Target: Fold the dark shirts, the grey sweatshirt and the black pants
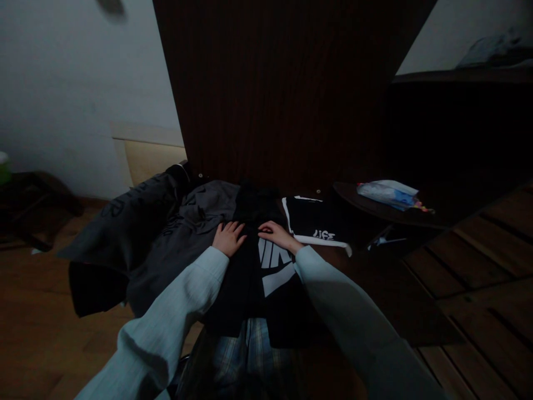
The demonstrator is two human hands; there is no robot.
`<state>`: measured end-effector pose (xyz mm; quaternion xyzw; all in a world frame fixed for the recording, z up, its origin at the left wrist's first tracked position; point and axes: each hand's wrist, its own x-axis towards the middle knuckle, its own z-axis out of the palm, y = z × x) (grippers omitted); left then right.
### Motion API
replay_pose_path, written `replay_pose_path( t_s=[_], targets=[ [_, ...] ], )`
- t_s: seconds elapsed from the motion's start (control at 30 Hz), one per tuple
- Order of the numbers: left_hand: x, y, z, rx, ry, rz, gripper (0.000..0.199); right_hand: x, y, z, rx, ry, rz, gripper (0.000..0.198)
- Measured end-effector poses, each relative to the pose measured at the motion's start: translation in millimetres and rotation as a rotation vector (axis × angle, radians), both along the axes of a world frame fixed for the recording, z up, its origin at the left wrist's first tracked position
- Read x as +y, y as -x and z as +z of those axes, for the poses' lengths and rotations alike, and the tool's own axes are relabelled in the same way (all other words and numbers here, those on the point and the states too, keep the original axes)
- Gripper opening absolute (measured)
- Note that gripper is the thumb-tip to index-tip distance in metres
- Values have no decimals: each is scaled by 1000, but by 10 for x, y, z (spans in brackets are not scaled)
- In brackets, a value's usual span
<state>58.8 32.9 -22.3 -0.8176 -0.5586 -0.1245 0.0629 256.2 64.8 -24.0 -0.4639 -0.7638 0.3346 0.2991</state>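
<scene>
A pair of black shorts (241, 289) lies spread in front of me, with large pale letters and a swoosh on one leg. Its two lower ends reach toward my lap. My left hand (229, 239) rests flat on the upper part, fingers spread. On the other side, just above the letters, my right hand (278, 234) touches the fabric with its fingers lightly bent and the thumb apart. Close to my left hand is a crumpled dark grey garment (200, 214). A folded black garment (310, 216) with white print and white edging lies beyond my right hand.
A tall dark wooden panel (283, 94) rises behind the clothes. Another dark grey garment (133, 211) hangs over at the left. A plastic packet (389, 193) sits on a rounded shelf (347, 194) at the right. A dark stool (37, 194) stands far left.
</scene>
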Motion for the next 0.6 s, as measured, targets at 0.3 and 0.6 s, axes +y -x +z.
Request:
replay_pose_path(
  t_s=[0.3, 0.6],
  targets=[
    [-407, 61, 121, -3, 104, -184, 35, -16, 15, 74, -221, -64, 51, 36],
    [-878, 77, -6, -111, 190, -349, 40, -549, -200, -51, -542, -326, 131, 53]
  ],
)
